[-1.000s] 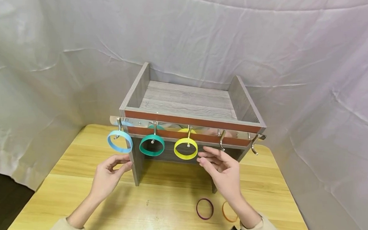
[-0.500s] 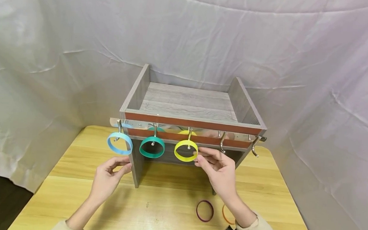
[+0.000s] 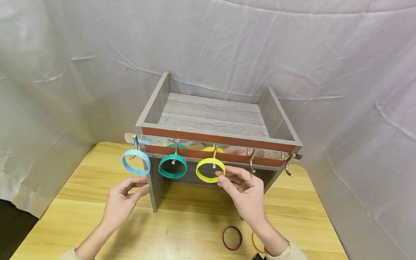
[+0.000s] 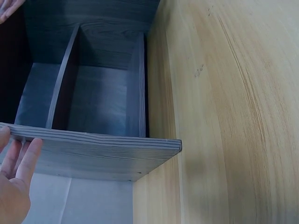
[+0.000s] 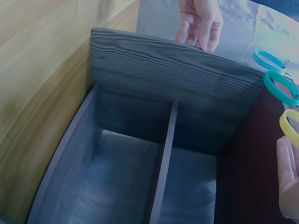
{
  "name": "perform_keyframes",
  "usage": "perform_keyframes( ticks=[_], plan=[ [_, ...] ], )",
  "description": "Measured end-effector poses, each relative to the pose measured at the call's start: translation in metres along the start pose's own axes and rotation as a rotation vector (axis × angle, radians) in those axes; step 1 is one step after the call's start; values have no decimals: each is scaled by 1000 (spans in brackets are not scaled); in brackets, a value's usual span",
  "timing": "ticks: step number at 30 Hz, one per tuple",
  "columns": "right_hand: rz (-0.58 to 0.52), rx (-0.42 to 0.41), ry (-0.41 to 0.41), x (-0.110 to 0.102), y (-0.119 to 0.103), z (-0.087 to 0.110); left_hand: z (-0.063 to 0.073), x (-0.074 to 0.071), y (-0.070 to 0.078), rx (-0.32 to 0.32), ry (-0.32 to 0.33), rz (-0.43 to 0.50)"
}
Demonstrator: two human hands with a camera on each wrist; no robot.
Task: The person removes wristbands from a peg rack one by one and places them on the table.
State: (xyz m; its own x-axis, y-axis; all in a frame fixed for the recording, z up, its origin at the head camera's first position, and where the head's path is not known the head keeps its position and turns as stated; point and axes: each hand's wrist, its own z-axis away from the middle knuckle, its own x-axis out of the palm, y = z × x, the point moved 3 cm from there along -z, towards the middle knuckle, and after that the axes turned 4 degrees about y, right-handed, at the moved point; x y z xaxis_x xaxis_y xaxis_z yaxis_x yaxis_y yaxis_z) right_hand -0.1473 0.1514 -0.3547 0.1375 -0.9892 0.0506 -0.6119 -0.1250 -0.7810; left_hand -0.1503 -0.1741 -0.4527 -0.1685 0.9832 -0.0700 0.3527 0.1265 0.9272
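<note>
A yellow silicone wristband [image 3: 210, 180] hangs on the middle metal hook [image 3: 215, 151] of a rail on a grey wooden shelf unit [image 3: 208, 126]. My right hand [image 3: 248, 194] pinches its lower right edge between thumb and fingers, one fingertip showing through the loop. Farther left, a green wristband [image 3: 172, 176] and a light blue wristband [image 3: 135, 170] hang on hooks of their own. My left hand [image 3: 121, 201] holds the front edge of the unit's left side panel [image 4: 93, 144], thumb on one face and fingers on the other in the left wrist view.
Two bare hooks, one [image 3: 252, 161] right of the yellow band and another [image 3: 289, 165] at the rail's end, stick out forward. A purple wristband [image 3: 232, 238] and an orange wristband [image 3: 255, 242] lie on the wooden table [image 3: 190, 229]. Grey curtains [image 3: 211, 38] surround the table.
My right hand has moved left to the yellow wristband and taken hold of its edge; the band has shifted slightly left. My left hand stays on the panel.
</note>
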Motion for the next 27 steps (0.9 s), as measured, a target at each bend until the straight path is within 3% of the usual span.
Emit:
perform_keyframes(
  ticks=[7, 18, 27],
  plan=[
    [-6, -9, -5, 1, -3, -1, 0, 0, 0, 9, 4, 3],
    [13, 57, 13, 3, -9, 0, 1, 0, -1, 11, 3, -3],
    [-45, 58, 14, 2, -9, 0, 1, 0, 0, 5, 2, -13]
  ],
)
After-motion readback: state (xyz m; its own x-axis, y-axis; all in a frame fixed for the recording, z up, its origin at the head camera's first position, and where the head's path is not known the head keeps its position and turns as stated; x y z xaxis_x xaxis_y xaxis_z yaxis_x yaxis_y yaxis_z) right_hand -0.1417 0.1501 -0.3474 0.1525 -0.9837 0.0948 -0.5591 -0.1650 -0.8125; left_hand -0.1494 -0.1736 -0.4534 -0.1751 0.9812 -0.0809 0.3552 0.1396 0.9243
